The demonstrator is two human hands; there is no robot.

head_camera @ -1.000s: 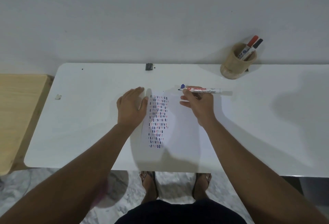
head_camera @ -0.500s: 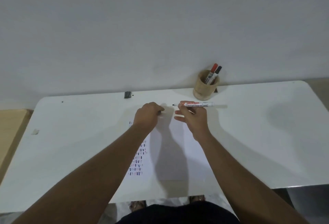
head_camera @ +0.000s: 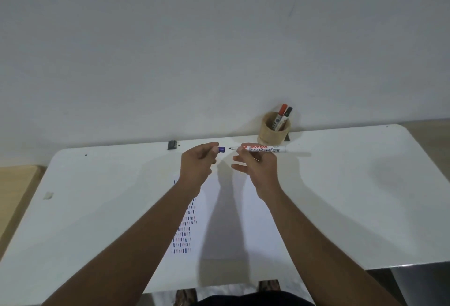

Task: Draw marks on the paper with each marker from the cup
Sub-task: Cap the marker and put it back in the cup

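Paper: lies flat on the white table nearest the viewer, between the forearms; columns of short blue, red and dark dashes fill its left part, the rest is blank. Left hand: raised over the far end of the sheet, fingers pinched on a small blue cap. Right hand: beside it, thumb and forefinger grasping the marker near its front, remaining fingers spread; barrel held level, bare tip pointed at the cap, a small gap between them. Cup: at the table's far edge against the wall, well apart from the hands, with a red-capped and a black-capped marker standing in it. Step judged in hand: uncapping before marking. Advice: the cap is best kept in the left hand for recapping; the grip should be shifted to a writing hold and the tip brought down on blank paper. Difference from the view half a second before: cap and tip, then together, are now parted.
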